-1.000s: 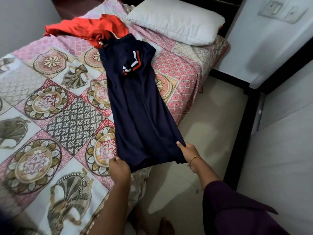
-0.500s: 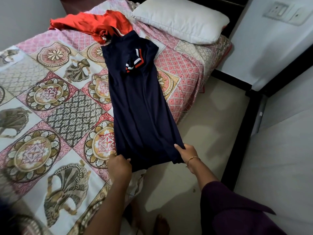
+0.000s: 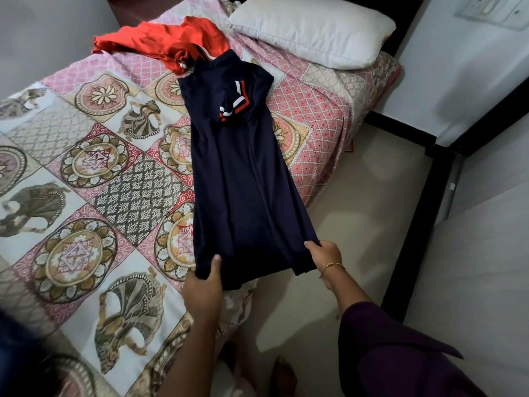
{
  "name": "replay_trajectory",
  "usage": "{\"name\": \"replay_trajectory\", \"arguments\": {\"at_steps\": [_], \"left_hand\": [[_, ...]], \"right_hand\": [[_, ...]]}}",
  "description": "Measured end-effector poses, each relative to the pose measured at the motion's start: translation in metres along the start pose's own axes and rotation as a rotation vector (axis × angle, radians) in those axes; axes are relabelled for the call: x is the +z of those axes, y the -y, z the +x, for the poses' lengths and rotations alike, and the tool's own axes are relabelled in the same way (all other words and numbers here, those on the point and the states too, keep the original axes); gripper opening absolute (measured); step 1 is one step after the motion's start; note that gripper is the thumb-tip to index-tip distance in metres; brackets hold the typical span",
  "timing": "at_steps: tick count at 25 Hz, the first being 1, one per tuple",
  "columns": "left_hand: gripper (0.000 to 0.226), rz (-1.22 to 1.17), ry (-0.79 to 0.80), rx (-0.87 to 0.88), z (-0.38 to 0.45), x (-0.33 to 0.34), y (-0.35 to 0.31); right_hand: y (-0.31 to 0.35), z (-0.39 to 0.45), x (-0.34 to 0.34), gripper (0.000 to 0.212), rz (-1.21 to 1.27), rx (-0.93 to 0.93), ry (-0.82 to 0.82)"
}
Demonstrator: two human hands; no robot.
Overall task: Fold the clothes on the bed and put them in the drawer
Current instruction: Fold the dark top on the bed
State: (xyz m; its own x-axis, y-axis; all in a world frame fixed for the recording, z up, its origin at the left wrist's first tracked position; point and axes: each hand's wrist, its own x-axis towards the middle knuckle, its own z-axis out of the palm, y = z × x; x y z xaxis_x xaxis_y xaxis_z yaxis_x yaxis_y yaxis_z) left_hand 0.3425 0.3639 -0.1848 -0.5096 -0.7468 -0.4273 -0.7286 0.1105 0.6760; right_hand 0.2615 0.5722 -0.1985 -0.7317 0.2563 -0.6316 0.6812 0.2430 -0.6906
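- We are at the folding step: the navy shirt [image 3: 243,173] lies long on the bed [image 3: 86,173], already narrowed, with one striped sleeve folded over its chest.
- Its collar end is far from us, just beside the orange garment [image 3: 160,41]; its hem end is near us, at the near right corner of the bed.
- Our left hand [image 3: 204,285] holds the left corner of the hem, with the thumb on top of the cloth and the fingers curled under it.
- Our right hand [image 3: 325,255] pinches the right corner of the hem, which hangs a little past the bed edge, above the floor [image 3: 357,224].
- We judge that the next move is to lift the hem with both hands together and carry it toward the collar, so the shirt folds in half.
- This calls for an even pull, so that the folded sleeve does not slip out and the edges stay in line.
- The orange garment is not folded yet; it lies crumpled at the far side, left of the pillow [image 3: 312,27].
- The drawer is not in view, so we think most of the task is still to do.
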Motion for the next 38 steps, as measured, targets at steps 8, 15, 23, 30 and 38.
{"name": "replay_trajectory", "arguments": {"at_steps": [8,15,23,30,38], "left_hand": [[0.013,-0.073,-0.028,0.184,-0.019,-0.011,-0.012],[0.023,-0.624,0.114,-0.039,0.016,-0.005,-0.106],[0.045,-0.730,0.308,-0.077,0.147,0.031,-0.197],[0.059,0.203,0.031,-0.049,0.164,0.047,-0.176],[0.041,0.393,0.223,-0.080,0.170,0.048,-0.181]], "right_hand": [[0.022,-0.019,-0.009,0.023,0.303,0.091,0.061],[0.111,0.005,-0.003,0.034,0.402,0.003,0.273],[0.222,0.097,0.057,0.022,0.522,0.066,0.247],[0.184,0.132,0.075,0.050,-0.553,0.011,-0.175],[0.203,0.146,0.061,0.046,-0.662,0.124,0.125]]}}
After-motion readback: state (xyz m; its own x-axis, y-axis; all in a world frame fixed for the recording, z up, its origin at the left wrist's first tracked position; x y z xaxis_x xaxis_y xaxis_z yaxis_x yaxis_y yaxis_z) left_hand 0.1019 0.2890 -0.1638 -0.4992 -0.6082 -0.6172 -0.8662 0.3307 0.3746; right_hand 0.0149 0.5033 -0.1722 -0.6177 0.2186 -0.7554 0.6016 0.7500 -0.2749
